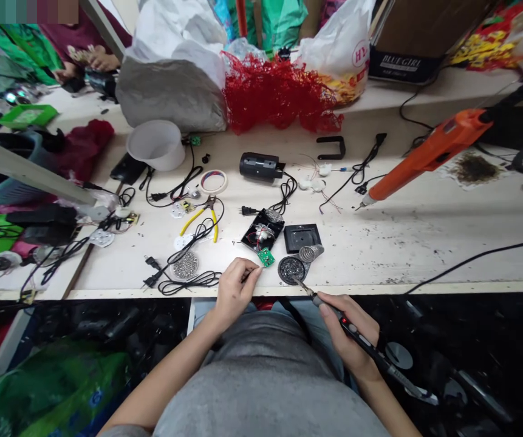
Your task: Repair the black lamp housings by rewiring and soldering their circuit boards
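My right hand is closed round a soldering iron with a small red light on its handle. The iron's tip touches the dark contents of a round black dish. My left hand pinches near a small green circuit board, and its fingertips meet the board's lower left edge. Behind the board lies an open black housing with red wires and a clear round part inside. Beside the dish stands a black iron stand with a metal coil.
Yellow-handled cutters, a dish of metal beads and black cords lie to the left. An orange electric screwdriver hangs at the right. Behind are a black cylindrical housing, a white tub and red netting. Another person's hands show far left.
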{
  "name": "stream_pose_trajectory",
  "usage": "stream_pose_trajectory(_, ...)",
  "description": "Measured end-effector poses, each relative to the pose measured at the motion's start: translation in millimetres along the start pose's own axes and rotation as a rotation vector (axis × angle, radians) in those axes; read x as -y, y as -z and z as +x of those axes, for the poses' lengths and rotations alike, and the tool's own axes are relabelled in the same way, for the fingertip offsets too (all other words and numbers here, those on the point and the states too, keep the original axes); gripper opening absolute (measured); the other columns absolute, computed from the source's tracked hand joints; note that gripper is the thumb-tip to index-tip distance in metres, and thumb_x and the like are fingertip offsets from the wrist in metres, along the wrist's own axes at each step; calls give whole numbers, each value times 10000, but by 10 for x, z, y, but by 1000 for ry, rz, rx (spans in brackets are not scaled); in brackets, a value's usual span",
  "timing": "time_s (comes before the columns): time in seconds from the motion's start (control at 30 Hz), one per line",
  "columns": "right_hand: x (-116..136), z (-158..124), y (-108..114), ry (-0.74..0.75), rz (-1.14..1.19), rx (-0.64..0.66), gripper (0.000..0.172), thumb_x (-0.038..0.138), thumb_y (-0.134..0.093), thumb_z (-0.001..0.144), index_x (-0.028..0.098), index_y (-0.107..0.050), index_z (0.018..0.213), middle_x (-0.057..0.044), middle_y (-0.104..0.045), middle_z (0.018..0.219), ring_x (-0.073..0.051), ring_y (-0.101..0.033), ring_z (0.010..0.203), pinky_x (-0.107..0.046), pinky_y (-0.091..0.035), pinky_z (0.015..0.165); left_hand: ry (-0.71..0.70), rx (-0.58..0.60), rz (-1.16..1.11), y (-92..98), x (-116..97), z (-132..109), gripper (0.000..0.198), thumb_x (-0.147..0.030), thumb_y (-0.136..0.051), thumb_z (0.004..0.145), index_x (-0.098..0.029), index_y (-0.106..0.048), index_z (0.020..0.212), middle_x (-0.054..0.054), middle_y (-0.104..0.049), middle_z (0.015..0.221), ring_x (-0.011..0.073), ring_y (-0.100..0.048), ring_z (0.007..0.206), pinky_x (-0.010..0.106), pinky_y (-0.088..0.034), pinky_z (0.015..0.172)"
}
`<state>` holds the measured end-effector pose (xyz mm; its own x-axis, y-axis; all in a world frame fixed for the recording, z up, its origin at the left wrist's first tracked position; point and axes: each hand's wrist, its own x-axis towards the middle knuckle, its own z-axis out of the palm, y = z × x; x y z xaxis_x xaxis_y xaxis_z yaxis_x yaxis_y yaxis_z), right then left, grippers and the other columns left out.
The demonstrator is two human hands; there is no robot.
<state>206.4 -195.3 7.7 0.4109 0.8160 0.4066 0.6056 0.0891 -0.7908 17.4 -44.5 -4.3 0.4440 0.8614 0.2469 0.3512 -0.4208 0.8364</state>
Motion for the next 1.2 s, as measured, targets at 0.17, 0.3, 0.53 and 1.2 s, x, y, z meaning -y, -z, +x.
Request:
stream_pose_trajectory(0.17, 53, 3, -56, -21, 34, -31, 196, 143, -638, 888, 235, -726, 1037, -31, -741, 842, -171, -710, 756, -307, -608, 709, 421, -18, -402, 51, -13, 28, 297, -473, -689, 849, -183, -632, 821, -18, -633, 639, 115, -612, 539, 225, -521, 525)
stream_pose_trajectory(0.3, 44, 21, -55, -1, 10, 2, 182, 157, -641, 886, 241, -726, 1025, -29, -739, 831, -178, -709, 728, -311, -615, 688, 616, 24, -621, 61, 5, 122, 403, -491, -826, 680, -163, -598, 740, 15, -692, 724, 139, -678, 620, 249, -580, 561)
stream_pose_trajectory(0.53, 50, 4, -101, 32, 7, -9, 222, 149, -621, 908, 242, -714, 1088, -33, -733, 866, -168, -707, 754, -300, -615, 704, 722, 72, -733, 67, 49, 166, 389, -418, -866, 631, -145, -606, 727, 35, -692, 706, 143, -687, 641, 254, -593, 582)
stream_pose_trajectory(1.2, 33, 455, -1056, 411, -224, -199, 356, 27, -619, 882, 203, -674, 1187, -42, -582, 921, -108, -626, 747, -194, -526, 641, 715, 107, -940, 183, 84, 159, 499, -516, -916, 567, -155, -610, 722, -5, -662, 607, 95, -611, 538, 199, -514, 543)
